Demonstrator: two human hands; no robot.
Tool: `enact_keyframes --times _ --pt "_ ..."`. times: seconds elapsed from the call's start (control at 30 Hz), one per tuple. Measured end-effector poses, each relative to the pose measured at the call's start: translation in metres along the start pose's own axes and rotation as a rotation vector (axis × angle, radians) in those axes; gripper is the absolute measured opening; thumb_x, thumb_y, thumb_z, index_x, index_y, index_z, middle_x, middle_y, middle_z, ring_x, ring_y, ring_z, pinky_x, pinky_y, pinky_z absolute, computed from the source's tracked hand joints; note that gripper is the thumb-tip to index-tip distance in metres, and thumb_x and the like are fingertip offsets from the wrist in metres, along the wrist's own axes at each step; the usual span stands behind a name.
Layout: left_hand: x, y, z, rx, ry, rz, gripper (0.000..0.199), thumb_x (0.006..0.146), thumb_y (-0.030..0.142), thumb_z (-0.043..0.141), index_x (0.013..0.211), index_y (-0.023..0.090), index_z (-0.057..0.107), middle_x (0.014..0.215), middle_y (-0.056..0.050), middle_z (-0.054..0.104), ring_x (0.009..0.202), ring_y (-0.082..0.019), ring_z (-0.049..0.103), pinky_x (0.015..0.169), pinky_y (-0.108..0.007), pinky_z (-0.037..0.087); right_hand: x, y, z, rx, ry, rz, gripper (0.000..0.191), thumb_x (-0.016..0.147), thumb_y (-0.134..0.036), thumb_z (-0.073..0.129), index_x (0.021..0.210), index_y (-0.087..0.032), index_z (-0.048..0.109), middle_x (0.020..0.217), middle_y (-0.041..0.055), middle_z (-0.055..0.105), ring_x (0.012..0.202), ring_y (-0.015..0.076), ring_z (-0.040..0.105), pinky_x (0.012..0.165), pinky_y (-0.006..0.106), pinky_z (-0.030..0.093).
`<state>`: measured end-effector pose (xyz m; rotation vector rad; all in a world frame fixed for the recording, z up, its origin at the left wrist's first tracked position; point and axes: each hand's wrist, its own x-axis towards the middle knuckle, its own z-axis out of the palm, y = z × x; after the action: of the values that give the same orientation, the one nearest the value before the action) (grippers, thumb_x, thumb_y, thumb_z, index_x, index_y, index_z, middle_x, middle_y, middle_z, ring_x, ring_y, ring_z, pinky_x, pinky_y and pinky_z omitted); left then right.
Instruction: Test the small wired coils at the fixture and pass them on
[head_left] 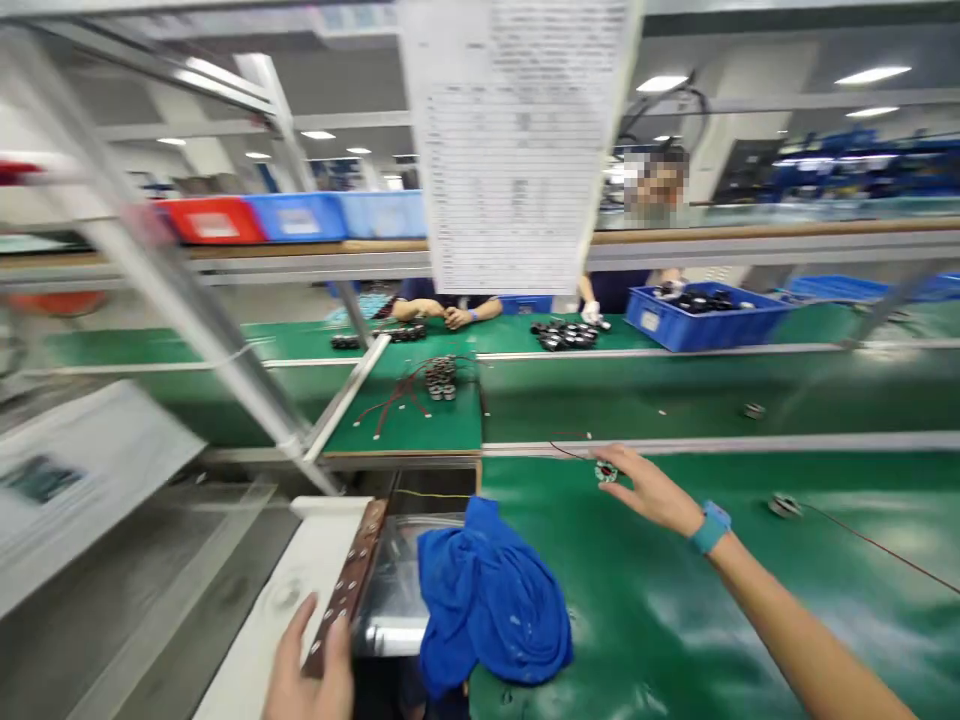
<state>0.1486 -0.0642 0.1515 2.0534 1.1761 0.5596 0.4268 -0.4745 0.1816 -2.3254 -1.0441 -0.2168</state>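
My right hand [649, 488], with a teal band at the wrist, pinches a small round wired part [605, 471] above the green table [675, 620]; a thin dark wire trails from it to the left. At the lower left, my left hand [311, 665] has its thumb and fingers apart at the near end of a brown strip with round studs [352, 575]. Nothing shows between those fingers. Between my hands lies a crumpled blue cloth [495, 600]. Another round part [784, 506] with a red wire rests on the right.
Stacked round parts [441, 378] with red wires sit on the green board ahead. A slanted metal post [217, 340] stands at left. Across the bench are other people's hands, black parts [566, 335] and a blue bin [701, 320]. A paper sheet [517, 150] hangs above.
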Motion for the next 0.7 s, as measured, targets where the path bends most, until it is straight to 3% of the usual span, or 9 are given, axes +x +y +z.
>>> enact_keyframes --times 0.07,0.13,0.2,0.27,0.33,0.4,0.5,0.6,0.7 --pt "-0.027 0.031 -0.012 -0.111 0.098 0.315 0.058 0.088 0.049 0.050 0.140 0.021 0.047 0.144 -0.014 0.053 0.134 -0.032 0.049 0.112 -0.049 0.041 0.043 -0.058 0.022 0.105 -0.042 -0.204 0.042 0.094 -0.031 0.055 0.136 -0.030 0.052 0.125 0.0115 0.059 0.113 0.0236 0.060 0.096 0.039 0.052" --pt "-0.050 0.058 -0.024 -0.059 0.197 0.600 0.060 0.092 0.037 0.052 0.148 0.022 0.035 0.152 -0.013 0.044 0.141 -0.028 0.040 0.117 -0.047 0.035 0.075 -0.120 0.046 0.223 -0.120 -0.402 0.038 0.094 -0.033 0.057 0.132 -0.033 0.054 0.122 0.0111 0.060 0.111 0.0238 0.062 0.094 0.038 0.054" --pt "-0.062 0.074 -0.040 0.105 0.311 0.768 0.068 0.092 0.028 0.055 0.152 0.018 0.025 0.156 -0.016 0.038 0.146 -0.030 0.031 0.117 -0.049 0.034 0.097 -0.179 0.071 0.347 -0.226 -0.584 0.037 0.093 -0.034 0.060 0.130 -0.035 0.056 0.121 0.0110 0.060 0.111 0.0247 0.062 0.093 0.038 0.055" --pt "-0.063 0.072 -0.065 0.332 0.437 0.809 0.065 0.091 0.021 0.056 0.150 0.014 0.029 0.154 -0.017 0.042 0.148 -0.033 0.025 0.117 -0.054 0.031 0.111 -0.233 0.100 0.469 -0.336 -0.752 0.038 0.092 -0.035 0.061 0.130 -0.035 0.055 0.121 0.0108 0.061 0.111 0.0250 0.062 0.093 0.038 0.055" --pt "-0.063 0.051 -0.098 0.527 0.532 0.711 0.047 0.092 0.016 0.054 0.138 0.014 0.048 0.137 -0.015 0.060 0.142 -0.034 0.036 0.117 -0.057 0.026 0.119 -0.280 0.137 0.584 -0.432 -0.894 0.037 0.092 -0.034 0.063 0.129 -0.033 0.055 0.119 0.0100 0.063 0.110 0.0242 0.062 0.093 0.037 0.054" --pt "-0.071 0.018 -0.135 0.665 0.564 0.494 0.026 0.094 0.016 0.050 0.115 0.018 0.064 0.108 -0.009 0.072 0.122 -0.030 0.055 0.116 -0.059 0.023 0.121 -0.322 0.184 0.660 -0.504 -0.970 0.034 0.091 -0.035 0.065 0.124 -0.029 0.057 0.115 0.0094 0.064 0.108 0.0236 0.061 0.092 0.037 0.052" --pt "-0.099 -0.033 -0.179 0.808 0.473 0.089 0.026 0.097 0.024 0.044 0.091 0.020 0.068 0.085 -0.006 0.071 0.093 -0.025 0.063 0.107 -0.053 0.035 0.114 -0.376 0.266 0.623 -0.556 -0.936 0.030 0.085 -0.034 0.073 0.110 -0.023 0.062 0.105 0.0082 0.066 0.103 0.0245 0.060 0.089 0.037 0.049" --pt "-0.135 -0.073 -0.198 0.851 0.291 -0.235 0.035 0.099 0.028 0.034 0.087 0.019 0.065 0.087 -0.008 0.070 0.086 -0.025 0.065 0.082 -0.039 0.045 0.102 -0.417 0.344 0.470 -0.667 -0.814 0.029 0.080 -0.028 0.077 0.104 -0.019 0.063 0.103 0.0075 0.066 0.100 0.0229 0.060 0.087 0.033 0.046" --pt "-0.171 -0.106 -0.194 0.758 0.148 -0.466 0.036 0.099 0.029 0.029 0.089 0.022 0.063 0.091 -0.008 0.072 0.086 -0.025 0.068 0.070 -0.034 0.042 0.089 -0.444 0.399 0.313 -0.799 -0.737 0.032 0.079 -0.028 0.077 0.106 -0.018 0.062 0.106 0.0078 0.066 0.097 0.0212 0.062 0.082 0.029 0.044"
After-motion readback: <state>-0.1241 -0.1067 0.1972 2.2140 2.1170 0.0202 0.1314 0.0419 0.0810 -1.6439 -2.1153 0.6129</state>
